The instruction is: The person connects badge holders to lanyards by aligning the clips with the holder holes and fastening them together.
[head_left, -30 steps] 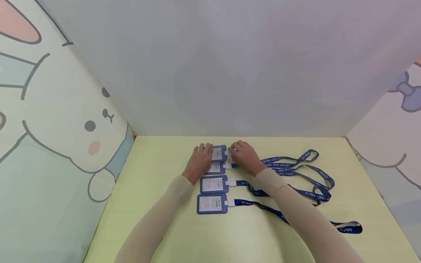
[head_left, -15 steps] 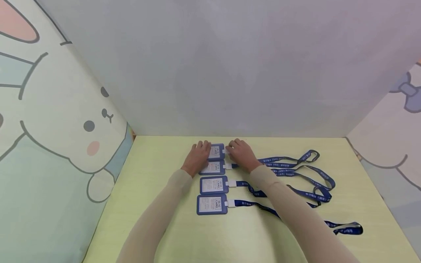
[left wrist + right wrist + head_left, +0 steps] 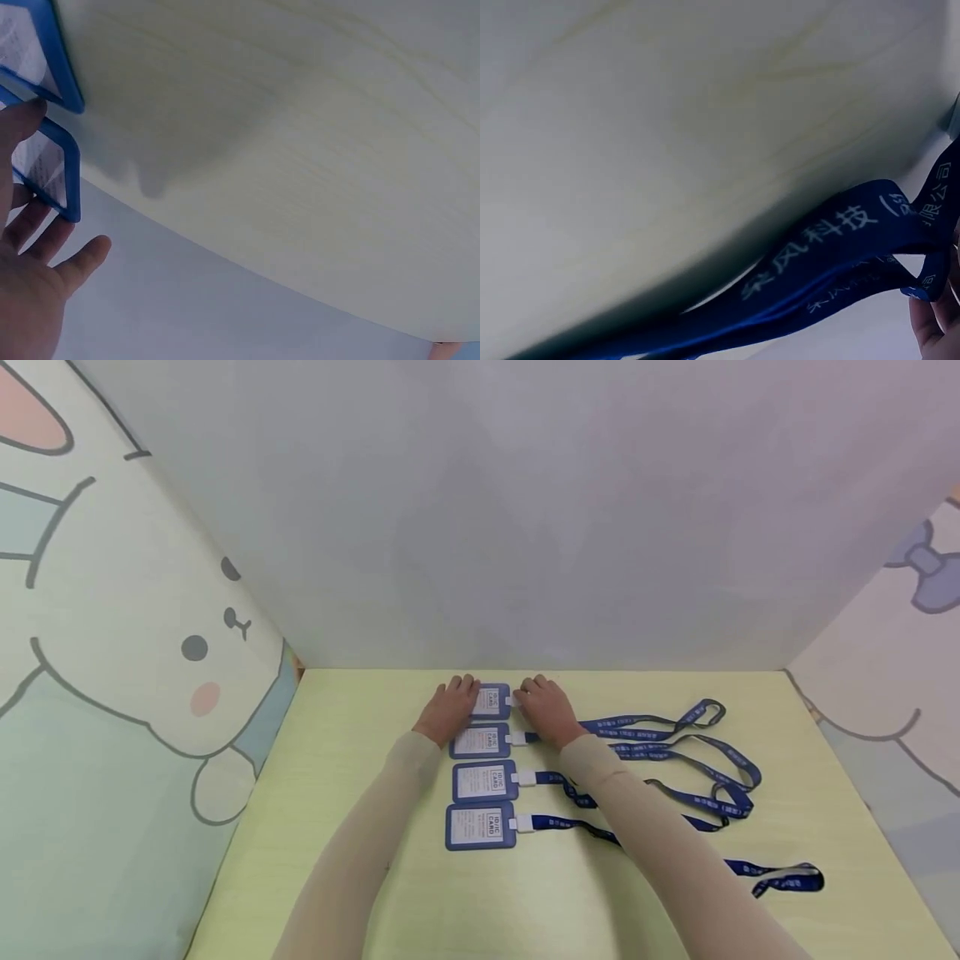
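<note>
Several blue ID badge holders lie in a column, each with a blue lanyard running right. My left hand (image 3: 448, 706) grips the left end of the farthest badge holder (image 3: 492, 701); in the left wrist view the thumb is at its near edge and fingers at its far edge. My right hand (image 3: 547, 708) pinches that holder's white clip end, and its blue lanyard (image 3: 817, 244) passes by the fingers in the right wrist view. Below lie the second badge holder (image 3: 480, 741), the third badge holder (image 3: 484, 781) and the nearest badge holder (image 3: 480, 826), all flat.
The lanyards (image 3: 738, 760) spread loosely over the right half of the pale yellow table (image 3: 337, 735), partly under my right forearm. A grey wall (image 3: 525, 527) rises behind the table. Printed cartoon panels (image 3: 135, 610) stand at both sides.
Both hands have shifted slightly away from me and to the left with the farthest badge holder. A narrow gap now shows between it and the second one, whose face is more exposed.
</note>
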The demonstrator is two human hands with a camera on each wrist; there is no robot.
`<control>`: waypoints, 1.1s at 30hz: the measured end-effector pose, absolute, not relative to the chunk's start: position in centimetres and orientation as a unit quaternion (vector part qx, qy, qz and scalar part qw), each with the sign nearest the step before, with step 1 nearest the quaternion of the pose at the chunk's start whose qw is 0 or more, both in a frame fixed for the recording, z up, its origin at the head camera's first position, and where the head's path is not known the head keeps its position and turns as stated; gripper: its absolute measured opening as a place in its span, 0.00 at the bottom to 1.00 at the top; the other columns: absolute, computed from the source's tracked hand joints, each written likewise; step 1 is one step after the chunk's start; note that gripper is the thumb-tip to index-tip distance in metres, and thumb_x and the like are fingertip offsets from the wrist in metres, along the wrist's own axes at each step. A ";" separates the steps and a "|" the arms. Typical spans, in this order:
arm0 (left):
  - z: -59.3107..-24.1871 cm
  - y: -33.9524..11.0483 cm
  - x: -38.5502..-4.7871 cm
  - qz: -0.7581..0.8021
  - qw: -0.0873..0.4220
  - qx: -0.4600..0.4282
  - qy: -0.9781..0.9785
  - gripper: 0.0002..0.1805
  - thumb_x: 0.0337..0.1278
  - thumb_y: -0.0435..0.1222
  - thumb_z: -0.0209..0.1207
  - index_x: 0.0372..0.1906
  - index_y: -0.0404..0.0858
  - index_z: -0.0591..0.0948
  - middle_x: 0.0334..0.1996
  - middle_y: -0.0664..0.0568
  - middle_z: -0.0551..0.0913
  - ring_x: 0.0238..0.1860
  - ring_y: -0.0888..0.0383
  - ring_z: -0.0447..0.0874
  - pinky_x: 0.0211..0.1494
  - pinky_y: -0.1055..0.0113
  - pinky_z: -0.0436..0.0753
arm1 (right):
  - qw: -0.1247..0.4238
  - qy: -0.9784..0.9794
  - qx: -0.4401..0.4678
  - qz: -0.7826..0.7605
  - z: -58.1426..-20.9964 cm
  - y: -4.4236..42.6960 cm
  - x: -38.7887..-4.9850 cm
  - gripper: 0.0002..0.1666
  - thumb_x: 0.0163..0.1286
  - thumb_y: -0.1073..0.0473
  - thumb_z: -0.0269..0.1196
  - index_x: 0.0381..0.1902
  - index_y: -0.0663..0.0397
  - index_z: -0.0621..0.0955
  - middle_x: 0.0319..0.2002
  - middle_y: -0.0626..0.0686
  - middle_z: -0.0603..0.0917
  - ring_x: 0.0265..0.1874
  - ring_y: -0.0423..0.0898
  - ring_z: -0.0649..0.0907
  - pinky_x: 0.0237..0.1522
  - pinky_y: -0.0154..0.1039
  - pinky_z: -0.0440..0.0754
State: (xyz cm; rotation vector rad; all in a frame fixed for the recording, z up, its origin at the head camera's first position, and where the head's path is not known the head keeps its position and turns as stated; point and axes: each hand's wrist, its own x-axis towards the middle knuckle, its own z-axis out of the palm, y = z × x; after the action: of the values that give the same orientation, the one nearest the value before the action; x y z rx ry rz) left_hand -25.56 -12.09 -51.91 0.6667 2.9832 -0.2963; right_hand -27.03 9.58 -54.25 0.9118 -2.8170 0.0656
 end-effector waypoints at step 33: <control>-52.7 -14.6 -25.6 0.062 0.098 0.227 0.967 0.23 0.78 0.37 0.60 0.71 0.39 0.76 0.74 0.41 0.72 0.73 0.43 0.72 0.77 0.52 0.73 | 0.041 -0.964 0.262 0.031 -54.7 9.2 -26.6 0.19 0.71 0.69 0.69 0.59 0.57 0.87 0.53 0.56 0.88 0.50 0.52 0.82 0.56 0.45 0.83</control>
State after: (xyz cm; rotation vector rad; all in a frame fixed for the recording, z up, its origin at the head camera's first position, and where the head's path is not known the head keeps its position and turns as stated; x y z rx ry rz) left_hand -25.58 -14.64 -52.69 0.6712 2.8620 0.1840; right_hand -26.61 9.19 -54.75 0.8014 -2.9505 0.0954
